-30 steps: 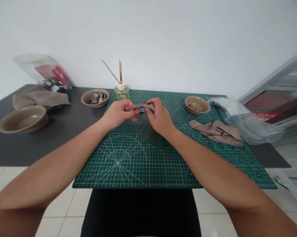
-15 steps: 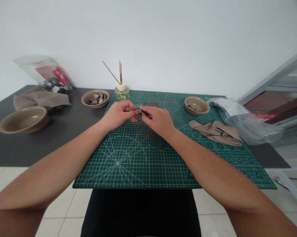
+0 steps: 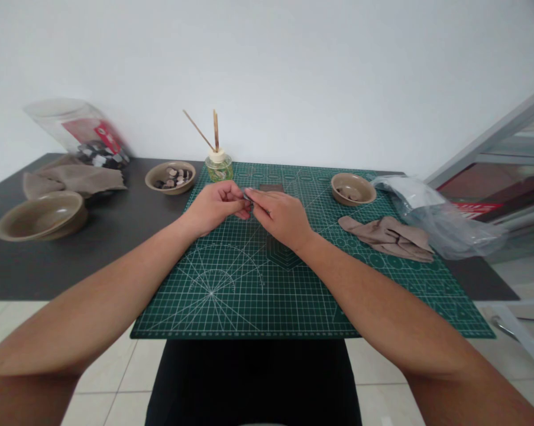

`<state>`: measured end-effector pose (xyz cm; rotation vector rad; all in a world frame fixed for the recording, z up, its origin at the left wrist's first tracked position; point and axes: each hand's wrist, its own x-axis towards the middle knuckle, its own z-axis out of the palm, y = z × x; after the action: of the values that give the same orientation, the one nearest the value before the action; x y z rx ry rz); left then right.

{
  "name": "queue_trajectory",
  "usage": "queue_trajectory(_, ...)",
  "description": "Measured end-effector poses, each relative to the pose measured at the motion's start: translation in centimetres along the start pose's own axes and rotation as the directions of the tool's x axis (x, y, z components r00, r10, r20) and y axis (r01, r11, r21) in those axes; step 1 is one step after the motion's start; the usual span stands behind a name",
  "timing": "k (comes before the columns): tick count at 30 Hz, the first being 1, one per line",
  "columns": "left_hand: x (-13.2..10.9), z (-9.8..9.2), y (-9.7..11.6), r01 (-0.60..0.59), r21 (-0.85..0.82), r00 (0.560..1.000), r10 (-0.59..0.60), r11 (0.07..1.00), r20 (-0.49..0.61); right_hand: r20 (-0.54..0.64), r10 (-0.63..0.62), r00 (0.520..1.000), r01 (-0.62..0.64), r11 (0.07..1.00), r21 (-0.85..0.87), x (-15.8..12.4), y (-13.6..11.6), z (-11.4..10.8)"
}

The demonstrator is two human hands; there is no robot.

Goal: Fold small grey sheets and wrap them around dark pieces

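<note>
My left hand [image 3: 216, 207] is closed over the mat, thumb and fingers pinching a small dark piece [image 3: 248, 197] that is mostly covered by the fingers. Against it from the right comes my right hand [image 3: 282, 216], its fingertips touching the piece. The right fingers are closed too, and whatever lies inside them is hidden. Both hands meet above the green cutting mat [image 3: 240, 302]. Just behind the right hand, a brown rectangular piece [image 3: 271, 187] lies on the mat.
A bowl of small dark and pale discs [image 3: 171, 178] stands left, near a reed diffuser [image 3: 219, 164]. Farther left are another bowl [image 3: 42, 216], a brown cloth [image 3: 78, 177] and a clear bag [image 3: 71, 118]. At right are a bowl [image 3: 354, 188], a cloth [image 3: 388, 238] and a plastic bag [image 3: 444, 219].
My right hand has shifted slightly left over the small piece, and the dark edge that showed between its fingers is now hidden. The left hand has hardly moved.
</note>
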<state>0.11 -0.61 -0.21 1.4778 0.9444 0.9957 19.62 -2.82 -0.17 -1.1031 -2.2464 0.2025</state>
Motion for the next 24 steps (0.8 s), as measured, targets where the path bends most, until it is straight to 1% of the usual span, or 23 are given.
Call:
queue_trajectory(7,0.00,0.14,0.16,-0.001,-0.079,1.000,0.000,0.997,-0.013,0.020,0.027,0.999,-0.026,0.998,-0.062,-0.11,0.05,-0.13)
queue_trajectory(14,-0.05,0.08,0.12,-0.018,-0.008,1.000,0.018,1.000,-0.014,0.040,0.007,0.999,-0.004,0.997,-0.075,-0.09,-0.32,-0.05)
queue_trajectory(20,0.05,-0.03,0.08,-0.056,-0.031,0.998,0.054,0.998,-0.041,0.034,0.056,0.998,-0.052,0.993,-0.108,-0.09,-0.38,-0.30)
queue_trajectory(24,0.04,-0.09,0.09,-0.067,0.014,0.997,0.068,0.998,-0.039,0.043,0.037,0.998,-0.032,0.992,-0.123,-0.16,-0.57,-0.30)
